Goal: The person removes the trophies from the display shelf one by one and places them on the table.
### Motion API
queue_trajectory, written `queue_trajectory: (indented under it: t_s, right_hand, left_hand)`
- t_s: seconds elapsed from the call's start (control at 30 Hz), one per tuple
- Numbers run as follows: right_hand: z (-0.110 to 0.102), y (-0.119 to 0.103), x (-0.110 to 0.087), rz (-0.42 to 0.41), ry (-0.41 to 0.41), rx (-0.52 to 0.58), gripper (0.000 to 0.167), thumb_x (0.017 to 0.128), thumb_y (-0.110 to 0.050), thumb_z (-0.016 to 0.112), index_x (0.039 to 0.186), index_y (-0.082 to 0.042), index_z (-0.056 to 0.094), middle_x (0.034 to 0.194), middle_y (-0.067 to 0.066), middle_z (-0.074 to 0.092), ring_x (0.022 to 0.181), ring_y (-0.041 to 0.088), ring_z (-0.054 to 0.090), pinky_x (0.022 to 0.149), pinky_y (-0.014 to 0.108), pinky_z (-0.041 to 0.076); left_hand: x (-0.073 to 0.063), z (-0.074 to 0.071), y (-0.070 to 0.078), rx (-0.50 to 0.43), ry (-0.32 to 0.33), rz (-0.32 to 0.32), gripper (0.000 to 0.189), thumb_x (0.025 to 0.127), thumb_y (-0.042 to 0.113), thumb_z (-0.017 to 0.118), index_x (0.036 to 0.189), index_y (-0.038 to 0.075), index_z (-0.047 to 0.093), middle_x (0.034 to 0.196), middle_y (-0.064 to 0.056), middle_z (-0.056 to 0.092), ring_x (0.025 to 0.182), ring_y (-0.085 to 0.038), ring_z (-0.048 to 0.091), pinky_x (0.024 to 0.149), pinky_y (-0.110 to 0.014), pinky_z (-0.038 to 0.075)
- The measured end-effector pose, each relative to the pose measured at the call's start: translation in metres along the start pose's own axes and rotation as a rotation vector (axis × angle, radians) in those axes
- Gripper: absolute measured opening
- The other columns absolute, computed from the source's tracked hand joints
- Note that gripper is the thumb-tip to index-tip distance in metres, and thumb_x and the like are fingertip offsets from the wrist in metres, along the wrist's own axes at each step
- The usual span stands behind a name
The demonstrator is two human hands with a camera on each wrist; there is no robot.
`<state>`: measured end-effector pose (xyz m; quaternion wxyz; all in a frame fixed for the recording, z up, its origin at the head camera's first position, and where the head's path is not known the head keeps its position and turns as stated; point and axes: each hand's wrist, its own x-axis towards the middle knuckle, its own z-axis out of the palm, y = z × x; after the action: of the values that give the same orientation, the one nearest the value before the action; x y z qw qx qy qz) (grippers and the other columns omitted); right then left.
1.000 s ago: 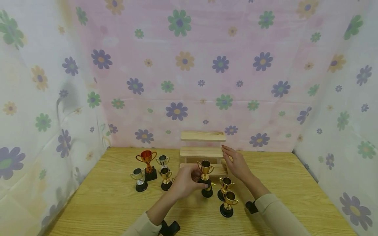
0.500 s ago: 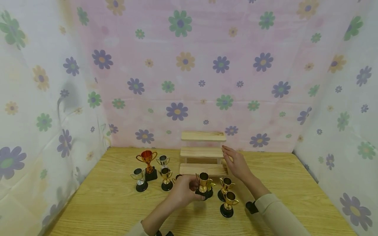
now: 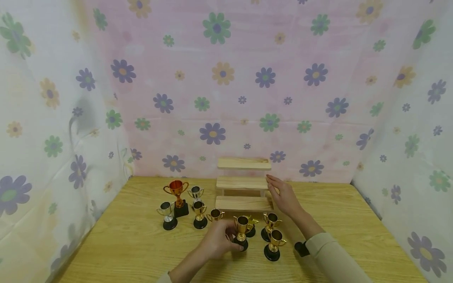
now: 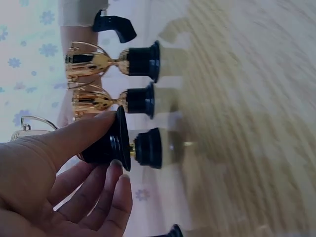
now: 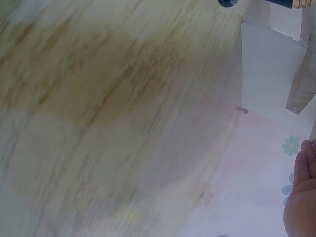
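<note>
My left hand (image 3: 219, 239) grips a small gold trophy cup (image 3: 242, 224) by its black base, thumb on one side and curled fingers on the other. In the left wrist view the underside of that black base (image 4: 122, 140) hangs a little above the table. Just behind it stands a gold trophy (image 3: 253, 225) on a black base, partly hidden. My right hand (image 3: 284, 196) is held with straight fingers at the right end of the middle shelf of a three-step wooden stand (image 3: 244, 182). Two gold trophy cups (image 3: 271, 221) (image 3: 275, 241) stand right of the held one.
Left of the stand are a larger orange-red trophy (image 3: 176, 188), two silver cups (image 3: 168, 214) (image 3: 195, 192) and a gold cup (image 3: 199, 212). Another gold cup (image 3: 215, 214) shows behind my left hand. Flowered cloth (image 3: 240, 98) encloses the wooden table (image 3: 127, 236) at back and sides.
My left hand has lowered the gold trophy cup and drawn it toward me and slightly left, away from the stand. My right hand has stayed at the stand's side.
</note>
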<state>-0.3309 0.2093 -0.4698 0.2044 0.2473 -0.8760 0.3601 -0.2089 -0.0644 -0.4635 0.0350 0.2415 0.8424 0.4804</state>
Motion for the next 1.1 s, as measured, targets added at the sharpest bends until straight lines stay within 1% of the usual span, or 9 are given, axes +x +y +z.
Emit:
queue_trajectory:
  t_s: [0.1, 0.23, 0.33, 0.47, 0.63, 0.8, 0.93, 1.0, 1.1]
  right_hand:
    - [0.000, 0.000, 0.000, 0.002, 0.001, -0.002, 0.038, 0.108, -0.013, 0.051, 0.138, 0.010, 0.058, 0.146, 0.024, 0.054, 0.135, 0.043, 0.051, 0.108, 0.059, 0.041]
    - [0.000, -0.001, 0.001, 0.018, -0.007, 0.005, 0.039, 0.109, -0.016, 0.050, 0.139, 0.008, 0.057, 0.148, 0.020, 0.053, 0.136, 0.042, 0.050, 0.110, 0.058, 0.040]
    - [0.000, -0.003, 0.001, 0.022, -0.014, 0.004, 0.039, 0.109, -0.016, 0.050, 0.139, 0.008, 0.057, 0.148, 0.021, 0.053, 0.136, 0.043, 0.050, 0.109, 0.059, 0.040]
    - [-0.001, -0.003, 0.001, 0.019, -0.015, -0.007, 0.038, 0.108, -0.014, 0.051, 0.138, 0.009, 0.058, 0.147, 0.024, 0.054, 0.135, 0.043, 0.051, 0.109, 0.059, 0.041]
    - [-0.003, -0.004, 0.003, 0.014, -0.016, -0.012, 0.038, 0.108, -0.012, 0.051, 0.139, 0.009, 0.057, 0.147, 0.023, 0.054, 0.134, 0.044, 0.051, 0.109, 0.059, 0.040]
    - [-0.005, -0.005, 0.004, 0.030, -0.050, -0.013, 0.039, 0.109, -0.014, 0.050, 0.141, 0.008, 0.056, 0.149, 0.023, 0.052, 0.138, 0.043, 0.048, 0.111, 0.058, 0.038]
    - [-0.005, -0.004, 0.004, 0.025, -0.058, -0.008, 0.039, 0.109, -0.014, 0.051, 0.141, 0.008, 0.056, 0.149, 0.024, 0.052, 0.137, 0.043, 0.048, 0.110, 0.059, 0.039]
    - [-0.006, -0.004, 0.004, 0.026, -0.063, -0.001, 0.039, 0.108, -0.013, 0.051, 0.140, 0.008, 0.056, 0.149, 0.024, 0.052, 0.137, 0.044, 0.048, 0.110, 0.060, 0.039]
    - [-0.008, -0.003, 0.003, 0.043, -0.073, 0.011, 0.039, 0.108, -0.013, 0.051, 0.141, 0.007, 0.056, 0.149, 0.024, 0.051, 0.137, 0.044, 0.048, 0.109, 0.060, 0.040]
  left_hand:
    - [-0.002, 0.000, -0.004, 0.033, 0.010, 0.000, 0.032, 0.065, 0.004, 0.095, 0.087, 0.015, 0.074, 0.077, 0.007, 0.068, 0.063, -0.004, 0.058, 0.059, -0.022, 0.050]
    - [-0.003, 0.000, -0.010, 0.138, 0.030, -0.003, 0.031, 0.065, 0.007, 0.096, 0.082, 0.014, 0.071, 0.075, 0.008, 0.067, 0.064, -0.003, 0.057, 0.059, -0.022, 0.049]
    - [-0.004, 0.002, -0.014, 0.180, 0.027, -0.013, 0.031, 0.065, 0.010, 0.097, 0.078, 0.012, 0.069, 0.073, 0.007, 0.065, 0.065, -0.003, 0.056, 0.059, -0.022, 0.048]
    - [-0.004, 0.006, -0.017, 0.185, 0.016, -0.036, 0.030, 0.064, 0.009, 0.097, 0.075, 0.012, 0.069, 0.068, 0.009, 0.063, 0.062, -0.002, 0.054, 0.057, -0.021, 0.048]
    - [-0.002, 0.009, -0.019, 0.194, 0.023, -0.042, 0.031, 0.063, 0.008, 0.097, 0.071, 0.014, 0.067, 0.062, 0.010, 0.059, 0.056, -0.001, 0.049, 0.054, -0.021, 0.044]
    - [-0.002, 0.009, -0.023, 0.164, 0.008, -0.043, 0.031, 0.064, 0.010, 0.097, 0.074, 0.015, 0.068, 0.066, 0.010, 0.063, 0.059, -0.001, 0.053, 0.057, -0.022, 0.047]
    - [-0.002, 0.007, -0.026, 0.149, -0.014, -0.033, 0.032, 0.062, 0.013, 0.098, 0.075, 0.014, 0.068, 0.067, 0.008, 0.062, 0.060, -0.001, 0.051, 0.057, -0.022, 0.047]
    - [-0.003, 0.005, -0.025, 0.162, -0.024, -0.023, 0.035, 0.061, 0.017, 0.099, 0.078, 0.012, 0.069, 0.069, 0.006, 0.062, 0.061, -0.002, 0.050, 0.058, -0.022, 0.046]
    - [-0.006, 0.000, -0.023, 0.182, -0.040, -0.009, 0.044, 0.060, 0.023, 0.100, 0.087, 0.007, 0.070, 0.074, 0.001, 0.063, 0.064, -0.003, 0.049, 0.058, -0.023, 0.045]
